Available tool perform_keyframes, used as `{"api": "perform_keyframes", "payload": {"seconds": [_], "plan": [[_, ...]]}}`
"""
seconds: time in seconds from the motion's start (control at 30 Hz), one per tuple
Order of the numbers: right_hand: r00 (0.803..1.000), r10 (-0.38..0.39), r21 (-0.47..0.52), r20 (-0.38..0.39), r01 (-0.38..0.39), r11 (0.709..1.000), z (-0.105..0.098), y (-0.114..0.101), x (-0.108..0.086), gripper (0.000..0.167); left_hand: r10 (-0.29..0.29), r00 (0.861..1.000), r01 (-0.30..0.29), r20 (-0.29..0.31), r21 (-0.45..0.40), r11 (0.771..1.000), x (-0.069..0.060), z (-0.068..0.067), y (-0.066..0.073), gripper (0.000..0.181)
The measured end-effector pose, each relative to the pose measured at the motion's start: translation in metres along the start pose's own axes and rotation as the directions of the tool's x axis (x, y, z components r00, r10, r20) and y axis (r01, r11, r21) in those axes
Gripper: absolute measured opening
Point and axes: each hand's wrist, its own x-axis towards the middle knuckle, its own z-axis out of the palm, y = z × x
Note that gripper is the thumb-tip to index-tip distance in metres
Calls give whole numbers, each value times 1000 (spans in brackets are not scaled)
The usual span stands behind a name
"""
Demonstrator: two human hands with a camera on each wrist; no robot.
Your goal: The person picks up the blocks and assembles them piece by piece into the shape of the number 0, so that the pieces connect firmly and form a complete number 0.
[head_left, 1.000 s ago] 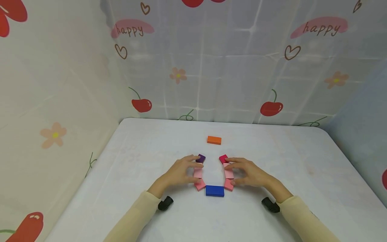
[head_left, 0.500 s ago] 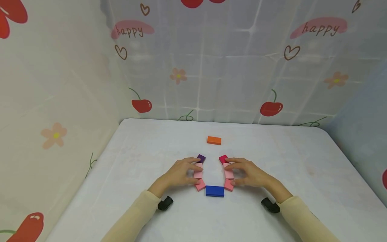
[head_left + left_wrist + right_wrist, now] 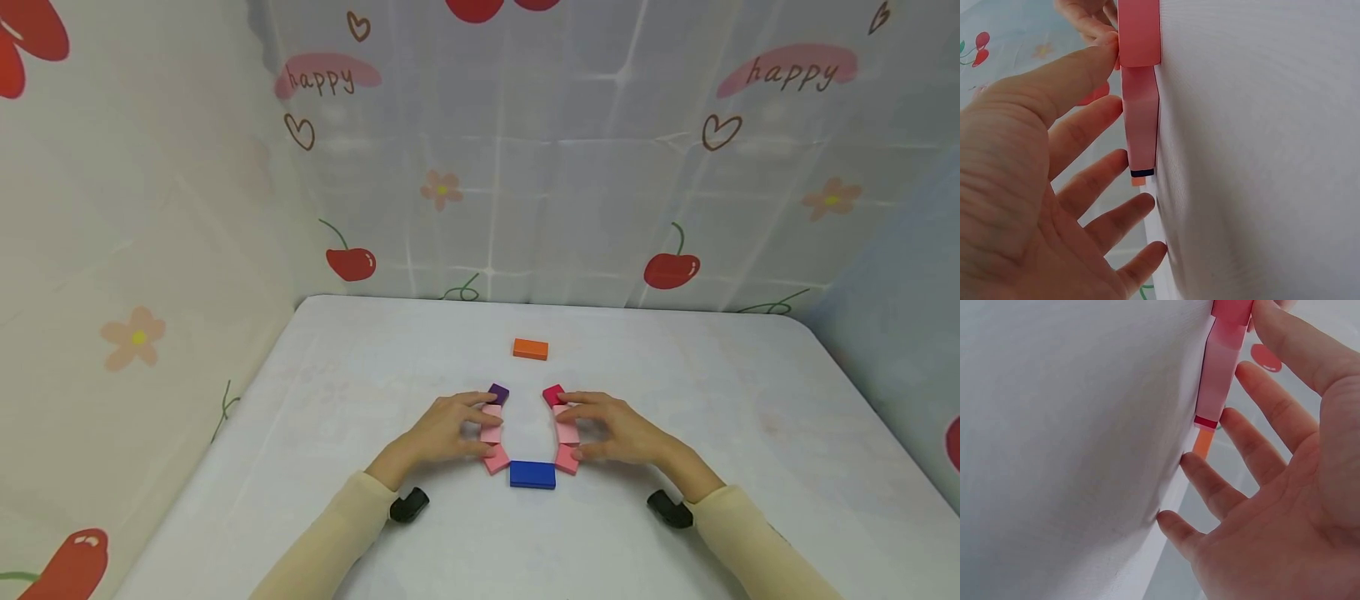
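Observation:
My left hand [image 3: 448,427] rests its spread fingertips on a left row of flat blocks: purple [image 3: 499,393], light pink [image 3: 491,434] and darker pink [image 3: 496,461]. Mirroring it, my right hand [image 3: 617,427] touches crimson [image 3: 552,395], light pink [image 3: 567,430] and pink [image 3: 567,459] blocks. Between the lower ends lies a blue block [image 3: 532,475], so the blocks form a U. In the left wrist view the thumb and fingers [image 3: 1094,125] lie along the tops of the pink blocks [image 3: 1141,119]. The right wrist view has the fingers [image 3: 1257,440] fanned out likewise against a light pink block [image 3: 1219,375].
An orange block [image 3: 530,349] lies alone farther back on the white table [image 3: 360,367]. A printed curtain [image 3: 555,167] hangs behind the table's far edge. Black wrist cameras [image 3: 409,505] sit under both forearms.
Hands and blocks hold their places. Only the head view has shifted very slightly.

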Motion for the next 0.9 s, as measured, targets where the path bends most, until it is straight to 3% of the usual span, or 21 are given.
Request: {"api": "perform_keyframes", "payload": {"seconds": [0.9], "plan": [[1000, -24, -1, -8, 24, 1000, 2, 5, 0, 49, -4, 1000, 4, 0, -35, 999, -2, 0, 0, 42]]}}
